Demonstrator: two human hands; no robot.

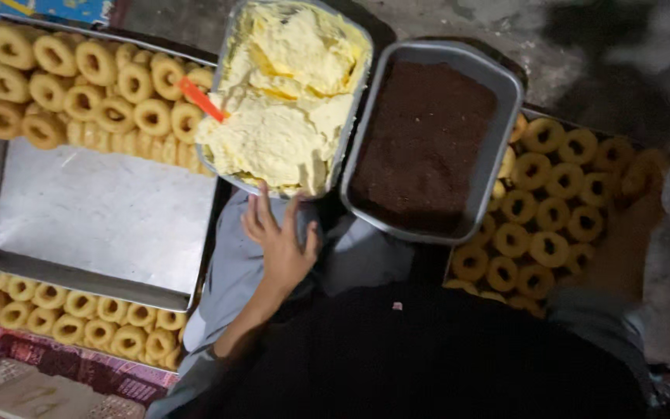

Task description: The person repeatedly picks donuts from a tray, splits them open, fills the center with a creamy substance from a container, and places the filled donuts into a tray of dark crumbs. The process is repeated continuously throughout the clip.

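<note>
Metal tub of yellow cream (pixel 288 93) is sitting at twelve o'clock, its near rim touched by the left hand (pixel 279 242), fingers (pixel 261 213) spread open. Right hand (pixel 630 233), blurred at three o'clock over ring pastries (pixel 544 209); grip indiscernible. Steadying the rim squarely is advisable.
</note>
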